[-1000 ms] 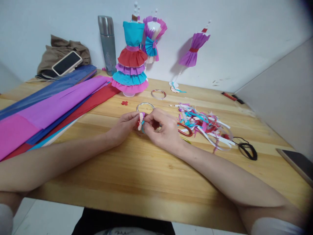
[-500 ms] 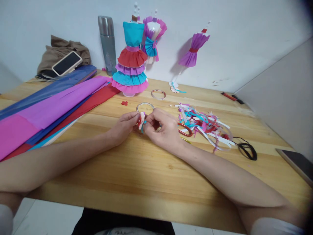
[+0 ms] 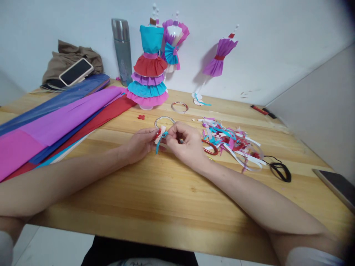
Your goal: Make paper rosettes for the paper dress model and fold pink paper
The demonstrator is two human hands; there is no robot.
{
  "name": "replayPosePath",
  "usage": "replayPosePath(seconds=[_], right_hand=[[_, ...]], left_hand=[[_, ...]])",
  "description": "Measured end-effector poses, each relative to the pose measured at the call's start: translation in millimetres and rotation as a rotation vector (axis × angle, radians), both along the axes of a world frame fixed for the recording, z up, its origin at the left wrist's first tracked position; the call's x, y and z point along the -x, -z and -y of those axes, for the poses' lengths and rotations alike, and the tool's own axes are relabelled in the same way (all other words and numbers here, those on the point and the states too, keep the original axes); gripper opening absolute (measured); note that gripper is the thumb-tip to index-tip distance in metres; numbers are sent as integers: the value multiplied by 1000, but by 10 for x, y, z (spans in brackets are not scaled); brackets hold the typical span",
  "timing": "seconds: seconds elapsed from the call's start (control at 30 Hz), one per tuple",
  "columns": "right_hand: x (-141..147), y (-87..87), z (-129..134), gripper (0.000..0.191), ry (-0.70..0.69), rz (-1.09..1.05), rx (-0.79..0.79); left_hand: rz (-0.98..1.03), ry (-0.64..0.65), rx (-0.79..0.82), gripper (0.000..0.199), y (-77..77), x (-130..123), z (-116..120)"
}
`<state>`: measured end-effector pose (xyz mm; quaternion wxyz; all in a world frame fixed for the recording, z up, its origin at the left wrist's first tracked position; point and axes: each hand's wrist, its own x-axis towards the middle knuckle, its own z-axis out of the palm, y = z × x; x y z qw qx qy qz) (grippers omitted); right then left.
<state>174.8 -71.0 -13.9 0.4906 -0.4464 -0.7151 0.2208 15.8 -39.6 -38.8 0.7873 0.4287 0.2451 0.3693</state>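
My left hand (image 3: 140, 145) pinches a small ruffled paper piece (image 3: 160, 135) in cream and red. A narrow blue paper strip (image 3: 157, 147) hangs from it. With thumb and forefinger closed, my right hand (image 3: 185, 143) grips the blue strip at the right side of this piece. Just behind my fingers lies a roll of tape (image 3: 164, 120). A red flower-shaped paper cutout (image 3: 141, 117) rests left of the roll. Scissors with a red handle (image 3: 210, 147) lie partly hidden behind my right hand.
Dress forms in crepe paper, one tiered (image 3: 148, 79) and one purple (image 3: 220, 57), stand along the wall. Folded crepe paper (image 3: 55, 129) covers the left. Paper scraps (image 3: 230, 136), a black cord (image 3: 280, 171) and a phone (image 3: 335, 186) lie right. A bottle (image 3: 122, 51) stands behind.
The ruffled piece has turned between my fingers, and more of the blue strip now shows, hanging lower. My right hand has shifted slightly; the things on the table stay put.
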Motion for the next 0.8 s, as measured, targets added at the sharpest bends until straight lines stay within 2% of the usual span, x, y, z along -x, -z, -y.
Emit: replayPosePath(seconds=[0.17,0.37,0.57,0.8], right_hand=[[-3,15,-49,11,17,-118,202],[-15,-4,-71,10,-4,-179,267],[-39,-30,-51,10,-29,-97,220],[-81,-21,-72,8,-16,52,60]], left_hand=[[-2,10,10,22,19,10,-26],[-11,-3,20,16,44,15,-47],[-26,-56,8,29,-7,29,-65],[-171,-285,-86,20,-143,82,-157]])
